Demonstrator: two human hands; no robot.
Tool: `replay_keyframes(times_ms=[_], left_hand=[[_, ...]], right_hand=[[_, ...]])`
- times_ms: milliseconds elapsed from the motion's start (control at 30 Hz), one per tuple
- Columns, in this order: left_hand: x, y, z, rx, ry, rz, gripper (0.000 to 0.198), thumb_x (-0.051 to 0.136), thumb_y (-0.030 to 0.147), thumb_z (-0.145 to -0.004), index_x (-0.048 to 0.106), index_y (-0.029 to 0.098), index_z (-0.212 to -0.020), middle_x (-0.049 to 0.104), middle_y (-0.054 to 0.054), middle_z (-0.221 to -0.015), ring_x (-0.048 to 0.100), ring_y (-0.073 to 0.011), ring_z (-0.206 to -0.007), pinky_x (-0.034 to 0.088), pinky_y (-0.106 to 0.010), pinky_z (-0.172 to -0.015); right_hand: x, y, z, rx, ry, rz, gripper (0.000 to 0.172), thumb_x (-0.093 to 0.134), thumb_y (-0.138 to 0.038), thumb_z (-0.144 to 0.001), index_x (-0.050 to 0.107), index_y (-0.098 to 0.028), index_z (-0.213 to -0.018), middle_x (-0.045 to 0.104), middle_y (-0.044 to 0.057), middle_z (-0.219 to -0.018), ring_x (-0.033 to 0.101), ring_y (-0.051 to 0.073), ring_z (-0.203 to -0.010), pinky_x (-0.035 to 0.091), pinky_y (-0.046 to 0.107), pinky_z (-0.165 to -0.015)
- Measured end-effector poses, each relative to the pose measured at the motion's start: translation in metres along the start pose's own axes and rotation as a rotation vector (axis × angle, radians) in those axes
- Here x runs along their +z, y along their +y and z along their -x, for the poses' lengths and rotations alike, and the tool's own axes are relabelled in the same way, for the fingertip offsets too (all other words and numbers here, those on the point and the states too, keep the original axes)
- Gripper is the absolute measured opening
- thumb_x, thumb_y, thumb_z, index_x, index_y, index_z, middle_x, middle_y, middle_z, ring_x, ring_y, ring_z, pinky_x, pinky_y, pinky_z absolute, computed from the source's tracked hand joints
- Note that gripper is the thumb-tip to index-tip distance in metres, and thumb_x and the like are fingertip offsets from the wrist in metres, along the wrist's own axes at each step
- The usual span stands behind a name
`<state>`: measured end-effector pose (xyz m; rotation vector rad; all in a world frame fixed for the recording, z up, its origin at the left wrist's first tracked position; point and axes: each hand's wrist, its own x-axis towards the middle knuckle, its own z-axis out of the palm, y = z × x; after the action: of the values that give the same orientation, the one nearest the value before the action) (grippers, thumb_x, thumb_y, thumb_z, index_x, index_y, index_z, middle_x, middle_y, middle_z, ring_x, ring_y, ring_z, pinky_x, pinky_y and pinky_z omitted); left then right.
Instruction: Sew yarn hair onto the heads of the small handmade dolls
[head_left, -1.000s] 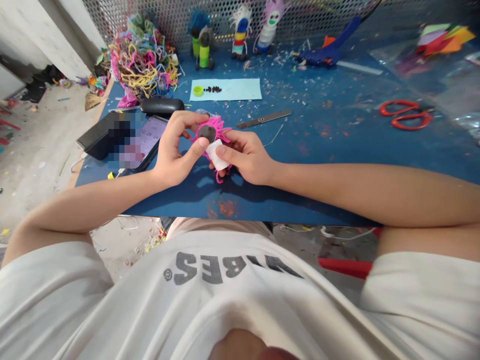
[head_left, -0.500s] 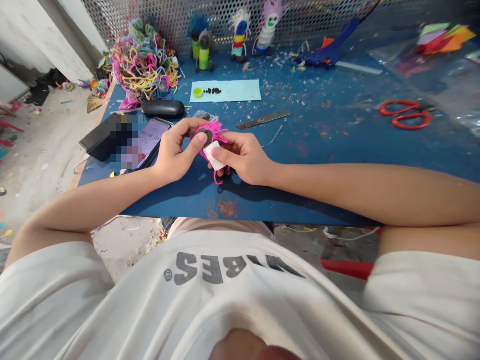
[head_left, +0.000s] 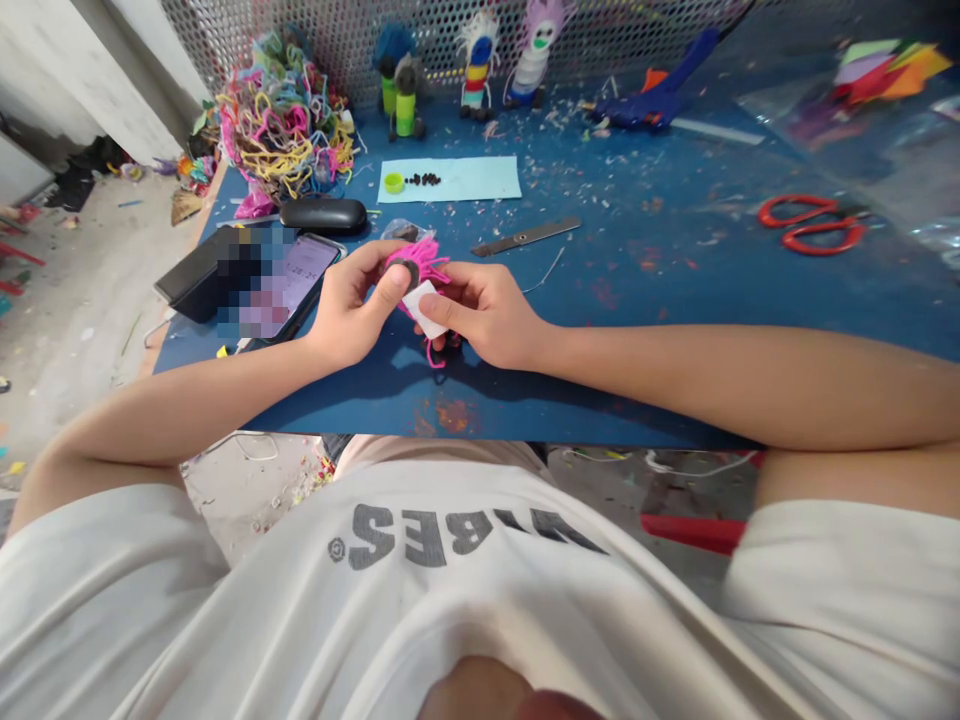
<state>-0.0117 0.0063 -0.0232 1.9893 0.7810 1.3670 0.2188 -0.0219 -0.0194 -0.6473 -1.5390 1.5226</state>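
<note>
The left hand (head_left: 351,308) has slid its thumb (head_left: 390,288) up over the doll's (head_left: 427,325) dark face (head_left: 411,272), hiding more of it. The phone's (head_left: 300,282) last number went from 24 to 25.

"What stands behind the blue flat-topped table (head_left: 675,285)?"
"It is a grey perforated metal panel (head_left: 322,40)."
"And on the left?"
"An off-white wall (head_left: 90,70), and a pale grey floor (head_left: 82,290) with scattered scraps (head_left: 17,467)."

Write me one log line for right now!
doll: pink-haired, over blue table | left hand: thumb on dark head | right hand: gripping white body | paper strip: beyond hands, bearing black bits
</note>
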Motion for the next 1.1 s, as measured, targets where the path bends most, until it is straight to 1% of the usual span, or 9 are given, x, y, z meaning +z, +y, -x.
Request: replay_keyframes(times_ms=[100, 267, 333, 467, 567, 833, 933, 1033, 1100], left_hand=[[0.001, -0.001, 0.001, 0.028, 0.023, -0.026, 0.069, 0.075, 0.09, -0.112, 0.092, 0.026, -0.13, 0.09, -0.007, -0.11, 0.083, -0.0221, -0.092, 0.067, -0.037, -0.082], [0.003, 0.004, 0.0, -0.043, 0.069, -0.156, 0.059, 0.081, 0.082, -0.112, 0.095, 0.025, -0.117, 0.08, -0.002, -0.086, 0.065, -0.0155, -0.07, 0.052, -0.032, -0.065], [0.003, 0.006, 0.001, -0.073, 0.071, -0.155, 0.058, 0.081, 0.081, -0.113, 0.096, 0.025, -0.116, 0.078, -0.002, -0.084, 0.062, -0.0153, -0.069, 0.049, -0.032, -0.065], [0.003, 0.007, 0.0, -0.113, 0.063, -0.059, 0.06, 0.086, 0.083, -0.108, 0.095, 0.024, -0.112, 0.08, -0.003, -0.087, 0.066, -0.0172, -0.073, 0.055, -0.033, -0.071], [0.003, 0.008, -0.003, -0.143, 0.018, 0.046, 0.067, 0.079, 0.09, -0.108, 0.092, 0.024, -0.104, 0.079, -0.003, -0.084, 0.069, -0.0186, -0.074, 0.059, -0.034, -0.073], [0.004, 0.003, -0.005, -0.2, -0.007, 0.116, 0.068, 0.086, 0.089, -0.104, 0.084, 0.024, -0.089, 0.073, -0.002, -0.077, 0.064, -0.017, -0.069, 0.054, -0.035, -0.066], [0.003, -0.009, -0.003, -0.228, -0.009, 0.241, 0.077, 0.071, 0.097, -0.11, 0.076, 0.025, -0.084, 0.071, -0.004, -0.076, 0.064, -0.0182, -0.069, 0.055, -0.04, -0.067], [0.002, -0.016, -0.003, -0.276, 0.005, 0.324, 0.086, 0.05, 0.105, -0.112, 0.079, 0.026, -0.092, 0.077, -0.007, -0.083, 0.076, -0.024, -0.082, 0.063, -0.044, -0.076], [0.003, -0.015, -0.004, -0.29, 0.042, 0.302, 0.082, 0.058, 0.104, -0.111, 0.085, 0.027, -0.099, 0.081, -0.007, -0.091, 0.081, -0.0262, -0.089, 0.066, -0.045, -0.08]], right_hand=[[0.001, 0.0, 0.0, -0.029, 0.019, -0.005, 0.07, 0.11, -0.078, -0.087, 0.076, -0.02, -0.109, 0.078, -0.001, -0.082, 0.069, 0.012, -0.061, 0.059, 0.024, -0.055], [0.003, 0.002, 0.0, -0.032, 0.093, 0.053, 0.066, 0.116, -0.067, -0.083, 0.079, -0.018, -0.108, 0.076, -0.002, -0.082, 0.068, 0.012, -0.063, 0.061, 0.025, -0.058], [0.003, 0.003, 0.0, -0.021, 0.104, 0.063, 0.064, 0.116, -0.066, -0.083, 0.079, -0.019, -0.105, 0.076, -0.002, -0.082, 0.068, 0.013, -0.064, 0.061, 0.026, -0.058], [0.003, 0.003, 0.001, -0.033, 0.121, 0.103, 0.064, 0.115, -0.066, -0.083, 0.079, -0.019, -0.106, 0.075, -0.002, -0.081, 0.066, 0.013, -0.065, 0.059, 0.027, -0.059], [0.003, 0.003, 0.001, -0.046, 0.141, 0.142, 0.064, 0.115, -0.066, -0.082, 0.08, -0.018, -0.108, 0.076, -0.002, -0.083, 0.065, 0.013, -0.068, 0.057, 0.027, -0.063], [0.005, -0.001, 0.004, -0.026, 0.119, 0.153, 0.058, 0.114, -0.061, -0.083, 0.081, -0.018, -0.104, 0.077, -0.001, -0.08, 0.068, 0.015, -0.066, 0.057, 0.028, -0.06], [0.005, -0.003, 0.003, 0.0, 0.07, 0.085, 0.057, 0.113, -0.062, -0.086, 0.08, -0.02, -0.105, 0.077, -0.001, -0.079, 0.07, 0.016, -0.062, 0.059, 0.028, -0.055], [0.004, -0.003, 0.001, 0.016, 0.051, 0.007, 0.06, 0.111, -0.07, -0.088, 0.079, -0.021, -0.102, 0.078, -0.001, -0.078, 0.071, 0.016, -0.057, 0.058, 0.028, -0.049], [0.003, -0.002, 0.0, 0.01, 0.05, -0.025, 0.064, 0.108, -0.078, -0.089, 0.08, -0.021, -0.1, 0.078, 0.0, -0.076, 0.07, 0.016, -0.054, 0.056, 0.029, -0.045]])
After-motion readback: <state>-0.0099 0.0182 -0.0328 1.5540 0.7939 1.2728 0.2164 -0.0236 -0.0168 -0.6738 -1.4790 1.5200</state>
